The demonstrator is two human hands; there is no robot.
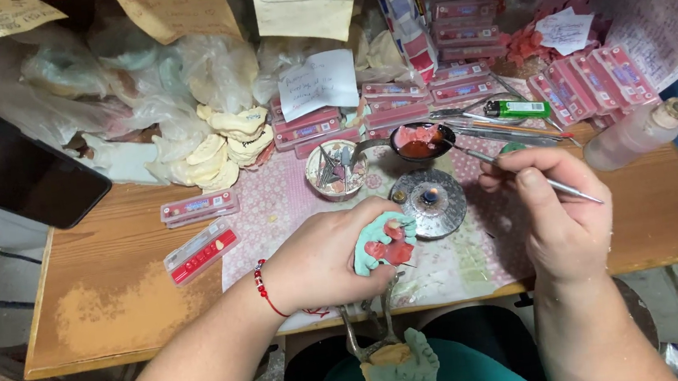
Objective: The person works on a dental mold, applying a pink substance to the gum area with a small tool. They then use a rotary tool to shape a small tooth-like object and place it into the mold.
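Observation:
My left hand (325,261) grips a pale green dental cast (376,244) with pink-red wax on it, held over the table's front edge. A metal articulator frame with a second green cast (399,365) hangs below it, near my lap. My right hand (557,212) holds a thin metal wax instrument (576,188) like a pen; its tip points toward a small ladle of red wax (420,141). Between the hands sits a round metal burner (431,201) with a small flame.
The wooden table (119,291) carries a patterned cloth (291,203), red tooth-card boxes (201,251), plaster casts (221,148), a round tin of tools (335,169), a green lighter (520,108), loose metal tools (505,131), a plastic bottle (636,133) and a dark phone (14,166). Paper notes hang at the back.

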